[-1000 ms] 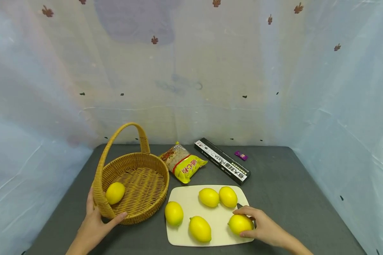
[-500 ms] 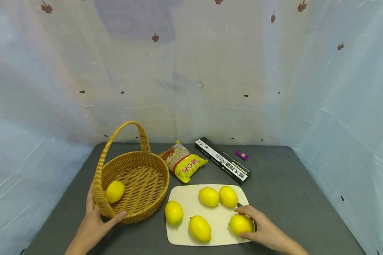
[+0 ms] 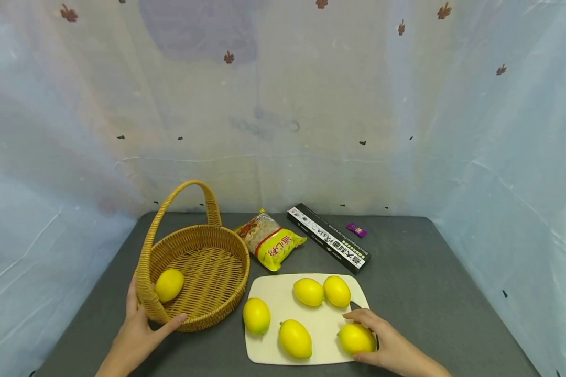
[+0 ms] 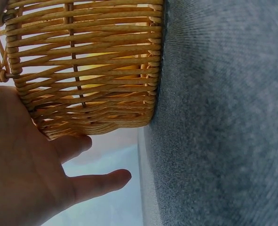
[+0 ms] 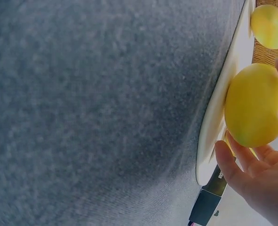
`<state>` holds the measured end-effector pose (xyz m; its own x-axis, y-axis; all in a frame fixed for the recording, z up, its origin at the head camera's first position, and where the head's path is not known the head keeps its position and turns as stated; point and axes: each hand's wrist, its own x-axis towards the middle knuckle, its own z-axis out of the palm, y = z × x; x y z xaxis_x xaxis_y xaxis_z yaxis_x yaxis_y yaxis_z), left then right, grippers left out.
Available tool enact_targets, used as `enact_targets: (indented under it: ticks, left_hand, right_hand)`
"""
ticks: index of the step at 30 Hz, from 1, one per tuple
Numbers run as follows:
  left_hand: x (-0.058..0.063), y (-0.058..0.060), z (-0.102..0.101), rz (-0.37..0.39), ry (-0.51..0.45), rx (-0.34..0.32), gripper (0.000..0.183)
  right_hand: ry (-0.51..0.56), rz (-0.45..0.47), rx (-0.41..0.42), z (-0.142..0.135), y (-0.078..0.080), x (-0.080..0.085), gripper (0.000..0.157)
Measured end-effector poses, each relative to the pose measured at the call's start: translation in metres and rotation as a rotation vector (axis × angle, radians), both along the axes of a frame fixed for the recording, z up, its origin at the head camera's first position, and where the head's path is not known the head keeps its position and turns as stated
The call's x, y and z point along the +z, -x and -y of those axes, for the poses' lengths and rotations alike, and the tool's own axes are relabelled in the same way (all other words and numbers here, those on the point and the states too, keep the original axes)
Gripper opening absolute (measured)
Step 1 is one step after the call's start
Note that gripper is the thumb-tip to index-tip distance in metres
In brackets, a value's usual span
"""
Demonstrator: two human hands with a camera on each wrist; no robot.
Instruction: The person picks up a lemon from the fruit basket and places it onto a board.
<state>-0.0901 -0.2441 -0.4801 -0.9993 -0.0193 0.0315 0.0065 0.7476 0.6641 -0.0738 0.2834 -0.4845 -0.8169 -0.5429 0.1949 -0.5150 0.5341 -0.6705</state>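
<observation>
My left hand [image 3: 139, 335] holds the wall of a round wicker basket [image 3: 236, 309], thumb along its front rim. Its other fingers lie at the left side, partly hidden behind the wall. One lemon [image 3: 170, 285] lies in the basket, near that hand. My right hand [image 3: 390, 343] has its thumb and fingers curved around a lemon [image 5: 256, 106] at the right end of a cream cutting board [image 3: 320, 327]. That lemon appears to rest on the board, beside its handle slot. Several other lemons [image 3: 295, 339] lie on the board.
Behind the board lie a yellow-ended food packet [image 3: 271, 243] and a long black pasta box [image 3: 327, 235]. A small purple wrapped item [image 3: 356, 230] is farther back on the dark grey table [image 3: 420, 272]. Pale plastic sheeting [image 3: 283, 104] surrounds the table.
My right thumb and the lemon beside it have shifted slightly towards the front edge of the board. The left hand and basket stay in place.
</observation>
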Motion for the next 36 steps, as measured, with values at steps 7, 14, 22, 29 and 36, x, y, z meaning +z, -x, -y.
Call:
enact_targets:
  ticks: [7, 14, 22, 29, 36]
  left_hand:
    - [0.000, 0.000, 0.001, 0.011, 0.002, 0.000, 0.105]
    - [-0.001, 0.000, 0.002, 0.025, 0.006, 0.007, 0.104]
    - [-0.001, 0.000, 0.001, 0.042, 0.015, 0.013, 0.108]
    - [-0.001, 0.000, 0.001, 0.030, -0.001, 0.012, 0.107]
    - [-0.001, 0.001, 0.002, 0.006, -0.004, 0.004, 0.102]
  right_hand:
    - [-0.011, -0.030, -0.001, 0.001, -0.001, 0.003, 0.064]
    - [0.024, 0.031, 0.028, 0.004, 0.003, 0.010, 0.060]
    - [0.069, 0.017, 0.053, 0.009, 0.010, 0.022, 0.050]
    - [0.116, 0.006, 0.083, 0.021, 0.026, 0.038, 0.043]
    - [0.109, 0.029, 0.151, 0.057, 0.048, 0.066, 0.037]
